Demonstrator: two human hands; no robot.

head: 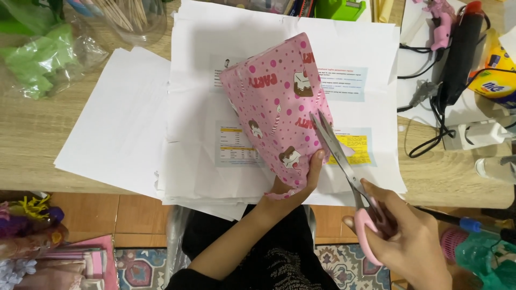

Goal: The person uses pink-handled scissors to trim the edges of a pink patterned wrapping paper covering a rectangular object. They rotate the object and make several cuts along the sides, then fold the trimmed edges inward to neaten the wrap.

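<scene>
A box wrapped in pink dotted gift paper (274, 102) lies tilted on a stack of white printed sheets (199, 161). My left hand (298, 180) grips its near end from below, thumb up along the right edge. My right hand (400, 231) holds pink-handled scissors (344, 161); the open blades point up and left, touching the wrapping paper's right edge just above my left thumb.
A wooden table (32, 139) carries the sheets. At the right lie a black glue gun (462, 48), cables, a white plug adapter (478, 134) and a yellow pack. A clear bag with green material (37, 59) sits far left. Craft items lie on the floor.
</scene>
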